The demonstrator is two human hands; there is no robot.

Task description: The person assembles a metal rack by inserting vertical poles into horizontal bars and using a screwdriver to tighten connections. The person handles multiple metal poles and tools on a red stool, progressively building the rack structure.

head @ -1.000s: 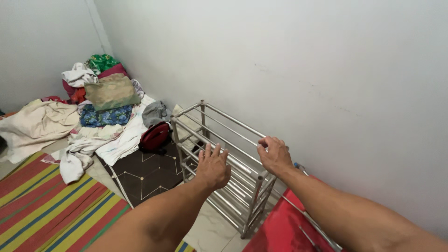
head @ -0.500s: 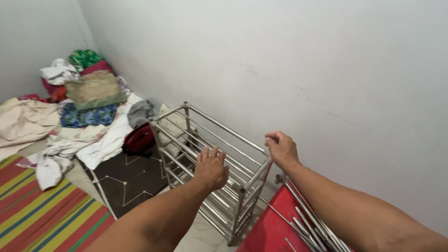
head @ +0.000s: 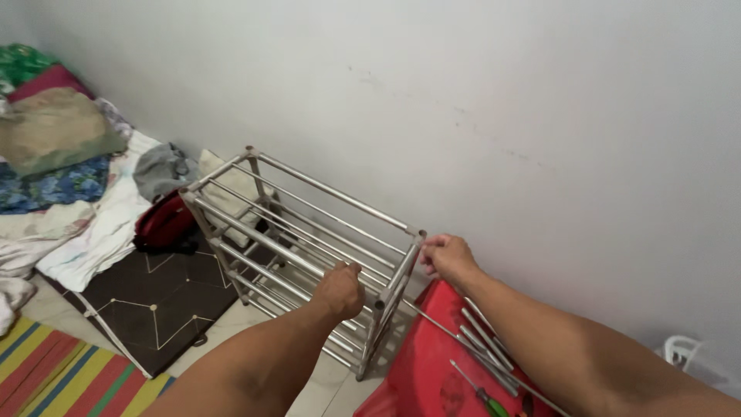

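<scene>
Over at the far left, a heap of laundry (head: 58, 166) lies against the wall: a tan cushion on top, blue patterned cloth under it, white sheets spilling onto the floor. A striped mat (head: 54, 371) in red, yellow and green covers the near corner of the floor. Just to the right of the heap, a dark panel (head: 158, 297) with thin pale lines lies flat on the tiles, and a red bag (head: 164, 222) sits at its upper edge with a grey cloth (head: 158, 170) bunched behind it.

The metal rack (head: 293, 224) stands on the floor close to the white wall (head: 502, 100), its silver tubes running in tiers between two end frames, and its left end is just beside the red bag. The left hand (head: 340, 288) is curled shut around one of the front top rails near the right end frame, knuckles up. The right hand (head: 448, 257) is closed on the top right corner post of the rack, fingers wrapped round the joint there. The two hands are apart, one on each side of that end frame.

Below the right forearm a red plastic stool (head: 432, 371) sits just beside the rack. Loose silver tubes (head: 482, 340) lie across its top, and a screwdriver with a green handle (head: 482, 398) lies near its front edge. At the far right, low against the wall, part of a white plastic thing (head: 683, 351) shows; I cannot tell what it is.
</scene>
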